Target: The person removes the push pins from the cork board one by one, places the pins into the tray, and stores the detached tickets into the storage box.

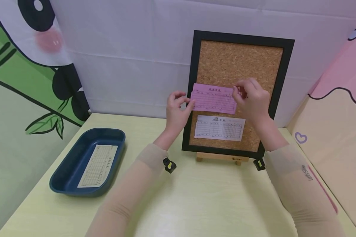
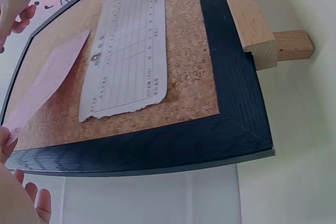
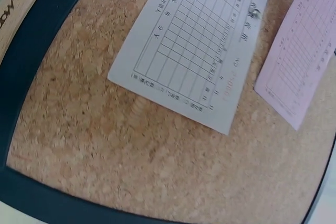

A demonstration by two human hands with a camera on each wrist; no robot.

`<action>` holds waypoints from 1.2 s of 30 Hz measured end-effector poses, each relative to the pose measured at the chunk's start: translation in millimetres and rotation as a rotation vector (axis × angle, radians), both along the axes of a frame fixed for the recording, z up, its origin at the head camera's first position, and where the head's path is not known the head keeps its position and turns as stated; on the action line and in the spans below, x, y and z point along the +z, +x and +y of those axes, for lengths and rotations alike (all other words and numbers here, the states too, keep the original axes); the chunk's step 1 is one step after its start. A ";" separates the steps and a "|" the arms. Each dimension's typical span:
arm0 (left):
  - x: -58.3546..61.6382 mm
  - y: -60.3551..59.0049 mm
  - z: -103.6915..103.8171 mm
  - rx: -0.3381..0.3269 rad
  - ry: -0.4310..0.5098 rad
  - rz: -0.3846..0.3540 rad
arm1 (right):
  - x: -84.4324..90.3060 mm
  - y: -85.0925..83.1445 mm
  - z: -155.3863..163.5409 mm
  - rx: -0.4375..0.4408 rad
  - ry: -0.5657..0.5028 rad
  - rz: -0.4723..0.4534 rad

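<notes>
Pink slip held against the corkboard

Left hand (image 1: pixel 176 112) pinches the pink slip's (image 1: pixel 215 98) left edge, right hand (image 1: pixel 253 98) grips its right end, flat on the corkboard (image 1: pixel 240 62) above the white slip (image 1: pixel 219 127). Best kept level, pressed flat.

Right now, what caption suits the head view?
Both hands hold a pink slip against a cork board, above a white slip.

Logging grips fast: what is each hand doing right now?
Left hand: pinches the left edge of the pink slip.
Right hand: fingers curled at the slip's right end on the cork board.
</notes>
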State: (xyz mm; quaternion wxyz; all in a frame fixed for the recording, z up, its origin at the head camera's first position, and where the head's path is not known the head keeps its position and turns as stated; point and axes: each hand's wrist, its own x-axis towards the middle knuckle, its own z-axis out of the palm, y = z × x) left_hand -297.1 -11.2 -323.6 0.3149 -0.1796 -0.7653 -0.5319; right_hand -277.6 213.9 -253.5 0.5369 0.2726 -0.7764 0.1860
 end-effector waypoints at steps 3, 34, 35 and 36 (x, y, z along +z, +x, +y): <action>6.2 6.6 -2.6 -0.019 -0.011 -0.005 | 2.7 4.9 2.8 0.006 0.007 0.017; 45.6 55.1 -47.5 -0.042 -0.229 0.169 | 11.6 66.0 45.2 0.016 -0.087 0.027; 46.7 56.8 -49.9 -0.041 -0.237 0.186 | 11.5 68.1 47.3 0.007 -0.088 0.028; 47.4 58.1 -52.5 -0.036 -0.249 0.202 | 11.3 69.9 49.4 0.000 -0.090 0.029</action>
